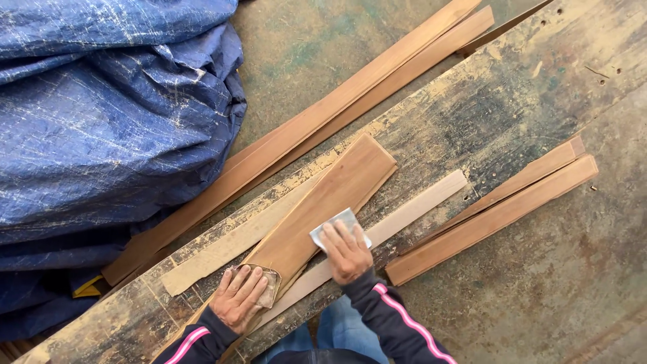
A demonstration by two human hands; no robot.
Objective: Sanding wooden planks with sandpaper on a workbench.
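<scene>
Both hands work low in the frame: the right hand (pixel 346 253) presses a grey sheet of sandpaper (pixel 340 226) flat against a reddish-brown board (pixel 323 205), fingers spread over it rather than closed around it, while the left hand (pixel 237 296) lies open and palm-down on a small worn pad (pixel 268 286) at the board's near end, pinning it. The board runs diagonally from lower left toward the centre, resting on two paler strips (pixel 404 209) laid along a scarred, paint-flecked worktop (pixel 499 108). More long boards (pixel 350 101) lie on the floor toward the upper centre, two shorter ones (pixel 499 209) sit at right, and a crumpled blue tarpaulin (pixel 108 114) fills the upper left. With nothing clamping the board, it could skid on the loose strips under a hard stroke, and the right hand's fingertips, close to the sheet's edge, risk catching splinters should the paper slip.
</scene>
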